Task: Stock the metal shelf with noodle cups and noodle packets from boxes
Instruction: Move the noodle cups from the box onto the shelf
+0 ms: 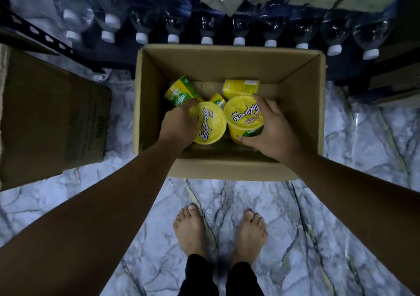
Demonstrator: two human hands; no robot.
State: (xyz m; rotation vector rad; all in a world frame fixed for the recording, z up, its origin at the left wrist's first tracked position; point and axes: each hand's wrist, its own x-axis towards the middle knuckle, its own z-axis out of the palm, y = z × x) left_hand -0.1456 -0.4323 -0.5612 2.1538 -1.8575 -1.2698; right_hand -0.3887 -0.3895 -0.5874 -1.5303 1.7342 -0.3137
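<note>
An open cardboard box [302, 86] stands on the floor in front of my feet. Inside lie several yellow noodle cups. My left hand [178, 125] is wrapped around the side of one upright cup [210, 126] with its "Express" lid facing up. My right hand [275, 127] grips a second upright cup [244, 116] from its right side. Another cup [180, 91] lies on its side at the back left of the box, one more [241, 87] at the back right, and a further one [218, 100] shows partly between them.
A closed cardboard box [50, 118] sits to the left. A dark metal shelf [43, 35] at the back holds a row of water bottles [173, 25] lying with caps toward me. More cartons [395, 82] stand at the right. The floor is marble tile [227, 205].
</note>
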